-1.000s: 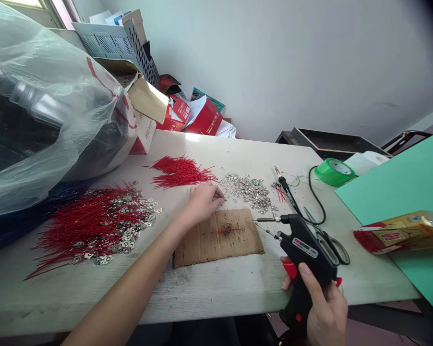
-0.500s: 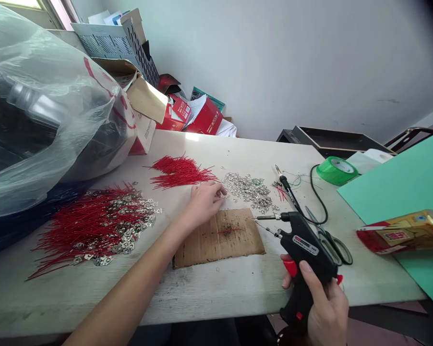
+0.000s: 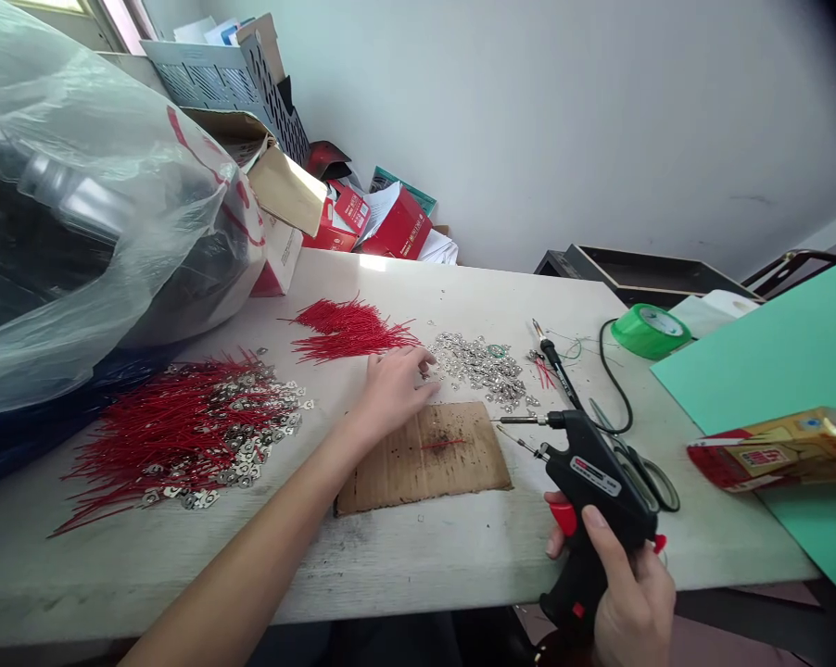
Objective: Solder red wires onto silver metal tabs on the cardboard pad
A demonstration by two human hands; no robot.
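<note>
Head cam, L to R: clear plastic bag (image 3: 182, 185) at far L, then on the tabletop (image 3: 390, 570) a big pile of red wires w/ metal tabs (image 3: 182, 426). Next, a bundle of plain red wires (image 3: 352, 329), farther back. L hand (image 3: 397, 382) sits just in front of it, palm down, thumb apart from curled fingers, at the L edge of the loose metal pcs (image 3: 484, 366); can't tell if fingertips touch any. Under/beside the wrist: stained cardboard (image 3: 418, 472) w/ one short red wire (image 3: 442, 444) lying on it. Soldering iron (image 3: 558, 366) lies R of the loose pcs. R hand (image 3: 633, 593) is wrapped round the grip of a black soldering gun (image 3: 599, 482), tip pointing L by the cardboard's R edge. Scissors (image 3: 646, 474) partly behind gun; green tape roll (image 3: 647, 332) farther back; snack pkt (image 3: 772, 449) at far R.
</note>
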